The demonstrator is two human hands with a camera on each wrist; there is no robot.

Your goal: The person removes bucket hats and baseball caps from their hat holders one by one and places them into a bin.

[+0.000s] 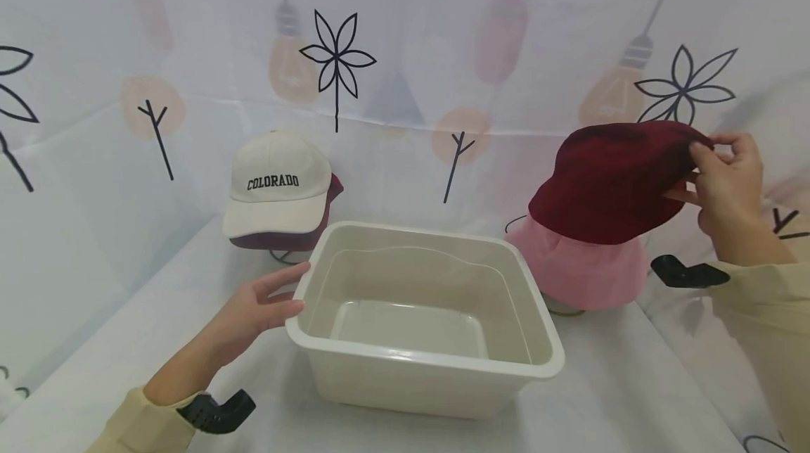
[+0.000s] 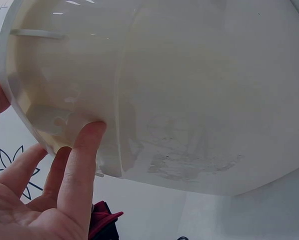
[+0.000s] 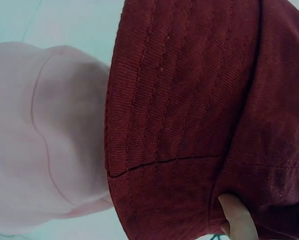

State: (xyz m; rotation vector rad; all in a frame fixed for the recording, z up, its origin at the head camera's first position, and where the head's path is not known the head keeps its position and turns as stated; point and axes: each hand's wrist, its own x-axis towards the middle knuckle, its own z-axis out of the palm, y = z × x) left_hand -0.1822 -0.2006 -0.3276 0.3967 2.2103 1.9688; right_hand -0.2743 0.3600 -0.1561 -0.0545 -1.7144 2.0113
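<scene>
In the head view my right hand (image 1: 730, 189) pinches the crown of a dark red bucket hat (image 1: 614, 179), its brim hanging to the left. The hat overlaps a pink bucket hat (image 1: 579, 270), which sits on a stand behind the tub's right side. The right wrist view shows a fingertip (image 3: 237, 215) pressed on the dark red cloth (image 3: 179, 100), with the pale pink hat (image 3: 49, 140) to the left. Fairly straight fingers of my left hand (image 1: 262, 305) touch the left rim of a cream plastic tub (image 1: 411, 361). From below, a finger (image 2: 84, 165) rests against the tub's outer wall (image 2: 189, 100).
A cream cap marked COLORADO (image 1: 278, 186) lies over a dark red cap (image 1: 291, 240) on a wire stand at back left. A white cloth (image 1: 158, 305) covers the table. Behind hangs a printed curtain (image 1: 392, 24).
</scene>
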